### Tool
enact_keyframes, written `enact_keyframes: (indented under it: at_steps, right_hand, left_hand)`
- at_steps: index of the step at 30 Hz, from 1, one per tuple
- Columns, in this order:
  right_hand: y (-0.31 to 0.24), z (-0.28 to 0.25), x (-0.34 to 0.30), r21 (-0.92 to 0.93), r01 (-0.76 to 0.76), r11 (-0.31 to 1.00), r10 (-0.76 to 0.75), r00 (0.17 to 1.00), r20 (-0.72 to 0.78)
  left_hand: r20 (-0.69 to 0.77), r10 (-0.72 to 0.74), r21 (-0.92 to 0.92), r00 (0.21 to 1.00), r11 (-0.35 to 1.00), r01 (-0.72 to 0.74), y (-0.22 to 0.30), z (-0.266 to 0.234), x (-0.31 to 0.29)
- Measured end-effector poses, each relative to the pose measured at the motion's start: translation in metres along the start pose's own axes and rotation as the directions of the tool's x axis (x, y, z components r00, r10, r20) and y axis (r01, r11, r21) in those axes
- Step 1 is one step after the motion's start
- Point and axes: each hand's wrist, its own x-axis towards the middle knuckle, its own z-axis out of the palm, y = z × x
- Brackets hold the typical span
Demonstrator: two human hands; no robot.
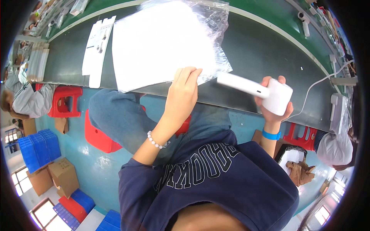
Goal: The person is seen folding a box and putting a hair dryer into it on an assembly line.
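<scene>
My right hand (271,115) grips a white handheld device (278,96) by its blocky, rounded head; the slim handle sticks out to the left above the bench edge. A small dark slot shows on that handle. My left hand (182,90) has its fingers pinched together at the near edge of a large, glaring white pile (162,46), which looks like plastic bags. Clear crinkled film (216,19) spreads from the pile's far right side. What exactly lies between my left fingertips is hidden by glare. The device's handle end is close to the pile's right corner, apart from my left hand.
The dark workbench (262,46) runs across in front of me. Flat white printed cards (101,52) lie left of the pile. A white cable (308,90) crosses the bench at right. Red stools (67,102), blue crates (40,148) and cardboard boxes (63,175) stand on the floor. People sit on both sides.
</scene>
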Motion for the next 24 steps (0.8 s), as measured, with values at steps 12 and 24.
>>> enact_keyframes:
  at_steps: [12,24]
  right_hand:
    - [0.011,0.044,0.012,-0.388,-0.112,0.915,0.121,0.993,-0.002]
    - [0.013,0.064,0.02,-0.622,-0.072,0.779,-0.003,0.993,-0.119]
  left_hand:
    - [0.147,-0.159,-0.006,0.976,0.987,0.162,0.003,-0.011,0.004]
    - [0.176,-0.125,0.225,0.976,0.971,0.084,0.01,-0.021,0.008]
